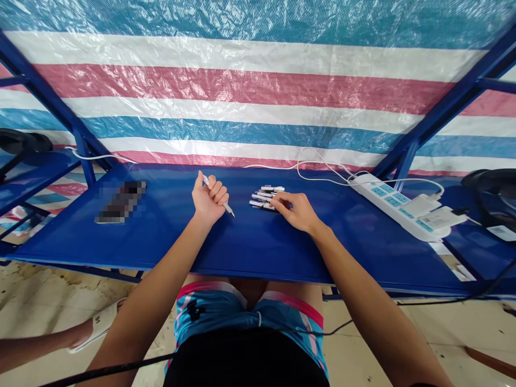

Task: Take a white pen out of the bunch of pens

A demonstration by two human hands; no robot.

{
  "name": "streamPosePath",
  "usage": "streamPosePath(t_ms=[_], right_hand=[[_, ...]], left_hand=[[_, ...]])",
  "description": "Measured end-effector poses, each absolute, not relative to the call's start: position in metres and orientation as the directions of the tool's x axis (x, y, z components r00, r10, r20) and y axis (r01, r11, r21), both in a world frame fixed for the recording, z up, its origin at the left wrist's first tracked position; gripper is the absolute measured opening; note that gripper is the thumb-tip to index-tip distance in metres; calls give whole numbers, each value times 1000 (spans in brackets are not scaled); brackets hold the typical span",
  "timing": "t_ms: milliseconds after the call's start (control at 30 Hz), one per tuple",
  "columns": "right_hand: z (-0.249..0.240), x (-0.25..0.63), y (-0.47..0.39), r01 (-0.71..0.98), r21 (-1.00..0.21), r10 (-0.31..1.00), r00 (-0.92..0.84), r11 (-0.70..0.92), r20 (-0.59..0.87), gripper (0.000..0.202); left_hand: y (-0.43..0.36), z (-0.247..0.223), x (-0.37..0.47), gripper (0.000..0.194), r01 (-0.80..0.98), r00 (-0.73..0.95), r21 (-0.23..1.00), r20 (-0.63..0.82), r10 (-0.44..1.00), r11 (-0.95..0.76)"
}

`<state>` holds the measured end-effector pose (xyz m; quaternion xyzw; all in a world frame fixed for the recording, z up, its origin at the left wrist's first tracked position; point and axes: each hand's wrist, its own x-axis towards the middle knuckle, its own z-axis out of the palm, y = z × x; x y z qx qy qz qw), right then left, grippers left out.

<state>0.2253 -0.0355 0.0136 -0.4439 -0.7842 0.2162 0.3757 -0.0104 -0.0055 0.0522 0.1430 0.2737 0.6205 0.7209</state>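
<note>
A white pen (228, 208) is gripped in my left hand (210, 199), its pointed metal tip slanting down to the right above the blue tabletop. My right hand (296, 209) rests at the right end of several white pens (262, 199) lying side by side on the table. Its thumb and index finger are bent together at the pens' ends. Whatever lies between those fingertips is hidden from me.
A white power strip (397, 204) with plugged-in adapters and a white cable (322, 163) lies at the right. A pixelated dark object (123, 201) sits on the blue table (161, 242) at left. Striped plastic sheeting (250, 86) hangs behind. Another person's slippered foot (94, 328) shows lower left.
</note>
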Motion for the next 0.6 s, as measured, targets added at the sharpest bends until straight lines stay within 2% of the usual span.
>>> streamPosePath(t_ms=[600], right_hand=[[15, 227, -36, 546, -684, 875, -311, 485, 372, 39]], left_hand=[[-6, 54, -12, 60, -813, 98, 542, -229, 968, 211]])
